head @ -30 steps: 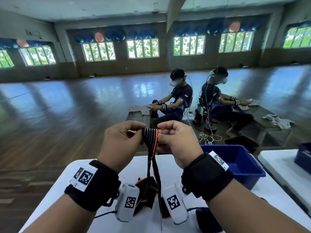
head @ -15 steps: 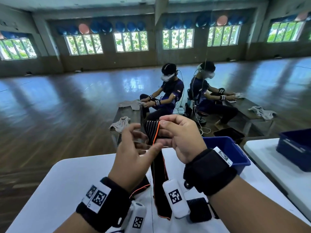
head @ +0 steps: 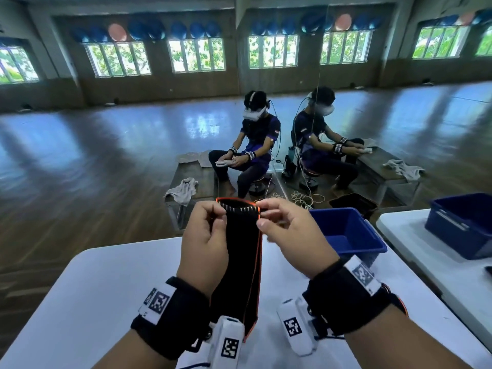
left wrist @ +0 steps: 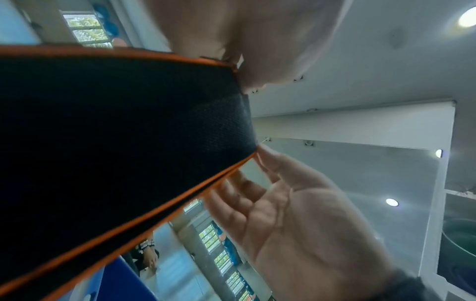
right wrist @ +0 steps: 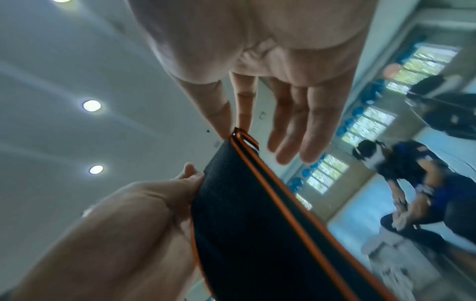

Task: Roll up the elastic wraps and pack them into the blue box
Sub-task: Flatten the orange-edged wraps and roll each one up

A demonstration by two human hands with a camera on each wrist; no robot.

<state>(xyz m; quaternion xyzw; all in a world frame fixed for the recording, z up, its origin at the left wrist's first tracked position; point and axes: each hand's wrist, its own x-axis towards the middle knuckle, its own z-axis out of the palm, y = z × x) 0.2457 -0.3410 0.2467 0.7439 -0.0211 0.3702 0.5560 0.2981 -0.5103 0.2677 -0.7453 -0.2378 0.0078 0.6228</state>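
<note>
A black elastic wrap (head: 241,251) with orange edging hangs flat from my two hands down to the white table (head: 93,288). My left hand (head: 219,218) pinches its top left corner. My right hand (head: 260,215) pinches the top right corner between thumb and forefinger, its other fingers straight. The left wrist view shows the wrap (left wrist: 115,142) and my left hand (left wrist: 238,71) on its corner. The right wrist view shows my right hand (right wrist: 234,130) on the wrap (right wrist: 257,224). The wrap's lower end is hidden behind my wrists. The blue box (head: 372,243) stands just right of my right hand.
A second blue bin (head: 463,225) sits on a neighbouring white table (head: 426,262) to the right, across a narrow gap. Beyond the table, two seated people (head: 255,145) with headsets work at low benches with grey cloths (head: 183,190). The wooden floor is wide behind them.
The wrap's top end was bunched edge-on between my hands; my left hand let go, took hold again, and the end is now spread flat and wide.
</note>
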